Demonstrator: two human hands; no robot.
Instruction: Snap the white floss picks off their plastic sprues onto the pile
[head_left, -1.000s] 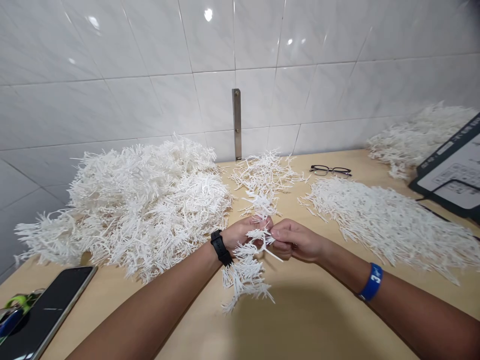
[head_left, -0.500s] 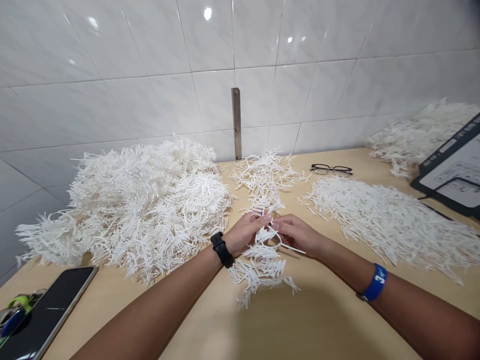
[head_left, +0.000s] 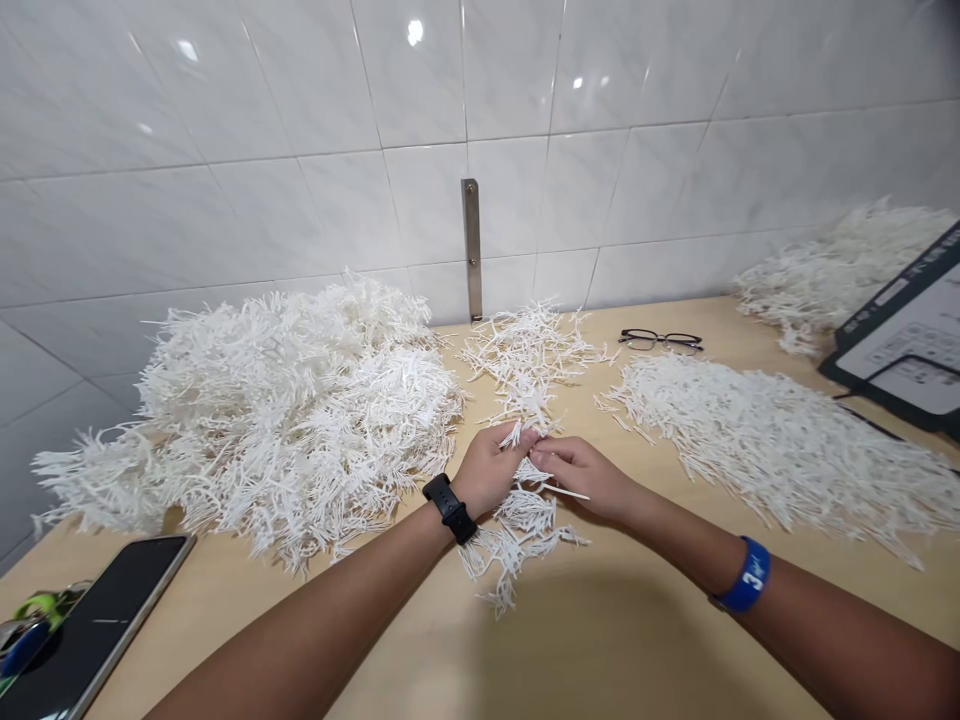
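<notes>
Both hands meet over the middle of the table. My left hand (head_left: 489, 470), with a black watch at its wrist, is closed on a bunch of thin white branched strands (head_left: 526, 512); a tuft pokes up by its thumb. Its fingertips touch those of my right hand (head_left: 589, 478), which is pinched on the same bunch. A single longer white strand (head_left: 568, 491) sticks out below the right fingers. The lower part of the bunch hangs or lies under the hands; I cannot tell which. Just beyond them spreads a small heap of loose white strands (head_left: 536, 345).
A big pile of white branched strands (head_left: 300, 410) stands left. Right lies a flat spread of loose straight strands (head_left: 780, 440), with glasses (head_left: 660, 341) behind it. A dark-framed panel (head_left: 911, 340) and another pile (head_left: 847, 265) are far right. A phone (head_left: 112, 610) and keys (head_left: 34, 630) lie front left.
My right hand has shifted slightly left, closer against the left hand. The long strand has moved left with it and less of it shows. A tuft now shows above the left thumb.
</notes>
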